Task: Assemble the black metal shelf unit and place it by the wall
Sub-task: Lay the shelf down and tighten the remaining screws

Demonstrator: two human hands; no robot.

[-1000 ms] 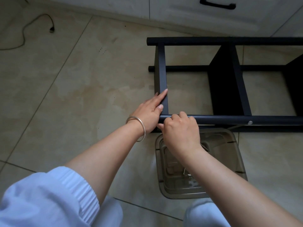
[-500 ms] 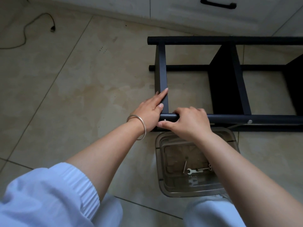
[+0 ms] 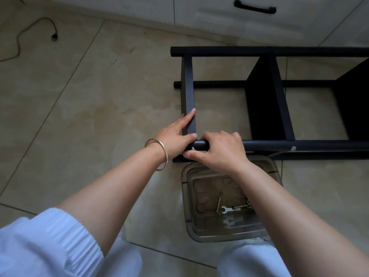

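Both grips work at the near left corner of the black shelf frame [image 3: 267, 96], which lies on its side on the tiled floor [image 3: 89, 106] near the white cabinet [image 3: 219, 15]. Left hand [image 3: 175, 134] lies with straight fingers along the flat end crossbar [image 3: 188, 86], thumb touching the round near tube [image 3: 299, 144]. Right hand [image 3: 221, 148] curls over that tube's end, thumb by a small silver bolt [image 3: 192, 148]. Just beneath the wrists sits a clear plastic bin [image 3: 199, 232] holding a small wrench [image 3: 226, 209] and bolts. A cord [image 3: 18, 43] lies at the floor's far left.
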